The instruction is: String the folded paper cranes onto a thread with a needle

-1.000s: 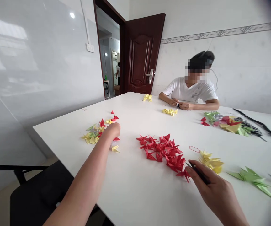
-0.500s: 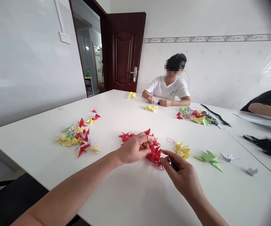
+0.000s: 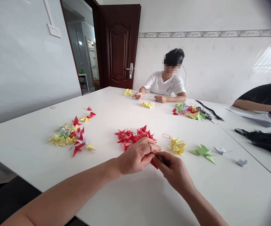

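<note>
Red folded-paper cranes (image 3: 129, 135) lie in a heap on the white table (image 3: 116, 194), just beyond my hands. My left hand (image 3: 139, 155) is closed at the near edge of the heap, its fingertips meeting those of my right hand. What it pinches is too small to make out. My right hand (image 3: 173, 164) is closed around a dark, thin object, mostly hidden in its palm. A red paper piece (image 3: 154, 164) shows beneath the meeting fingertips. Yellow cranes (image 3: 176, 146) sit right of the heap, followed by a green one (image 3: 203, 153).
A mixed-colour pile of cranes (image 3: 67, 136) lies at the left. White cranes (image 3: 223, 150) and black cords (image 3: 262, 141) are at the right. Across the table sits a person in a white shirt (image 3: 167, 84), near yellow cranes (image 3: 147, 104) and a mixed pile (image 3: 192, 112).
My hands have come together at the fingertips, and the red cranes between them are now mostly covered. The person opposite has moved one hand outward. The view has shifted slightly.
</note>
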### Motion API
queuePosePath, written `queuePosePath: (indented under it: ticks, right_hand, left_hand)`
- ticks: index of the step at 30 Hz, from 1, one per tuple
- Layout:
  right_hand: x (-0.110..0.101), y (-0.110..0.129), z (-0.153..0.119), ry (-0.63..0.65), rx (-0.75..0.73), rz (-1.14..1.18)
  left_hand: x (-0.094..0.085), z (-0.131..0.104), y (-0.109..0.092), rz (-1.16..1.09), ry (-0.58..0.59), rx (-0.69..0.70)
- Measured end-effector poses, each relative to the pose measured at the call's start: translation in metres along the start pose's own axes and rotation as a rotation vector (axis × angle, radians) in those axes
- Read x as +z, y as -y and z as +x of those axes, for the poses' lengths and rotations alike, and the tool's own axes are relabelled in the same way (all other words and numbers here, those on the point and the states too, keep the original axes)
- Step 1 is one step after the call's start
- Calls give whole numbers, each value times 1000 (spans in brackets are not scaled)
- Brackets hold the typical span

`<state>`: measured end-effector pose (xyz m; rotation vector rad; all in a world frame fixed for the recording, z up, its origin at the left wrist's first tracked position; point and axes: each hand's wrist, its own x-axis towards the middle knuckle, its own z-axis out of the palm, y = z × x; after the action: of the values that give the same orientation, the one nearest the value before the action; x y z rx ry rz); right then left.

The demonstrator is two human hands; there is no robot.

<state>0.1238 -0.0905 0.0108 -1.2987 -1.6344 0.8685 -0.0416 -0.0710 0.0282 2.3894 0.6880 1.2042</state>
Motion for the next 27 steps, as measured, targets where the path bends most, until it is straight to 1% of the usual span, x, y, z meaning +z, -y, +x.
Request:
queuePosePath:
  ticks: [2,5,7,9,11,12,15,18,21,25,27]
  right_hand:
    - [-1,1,1,-23,28,27]
    - [-3,3,2,-65,65,97]
    - [-3,3,3,-84,66,142]
    - [-3,2,3,-79,54,158]
    - [-2,1,3,-75,45,133]
    - [-2,0,2,-81,33,104]
    - [-2,1,1,-107,-42,-16]
    - [-1,3,-2,-134,-160,-115]
    - [0,2,-2,-132,-225,-188]
    - [1,-5,-1,-60,-267,-254]
    - [2,-8,0,-58,-267,-260]
  left_hand:
    - [2,-1,-2,32,-65,-13]
    - [4,-3,-2,48,-117,-149]
    - [6,-2,-2,-40,-93,-262]
    - [7,-2,-1,-179,-47,-356]
    - [8,0,-1,-292,-26,-418]
    - [9,0,-1,-321,-33,-439]
    - [8,1,2,-328,-83,-489]
    - [7,1,8,-262,-144,-524]
    - [6,2,10,-183,-187,-527]
    - [7,2,9,-99,-172,-490]
    - [7,1,8,-71,-154,-472]
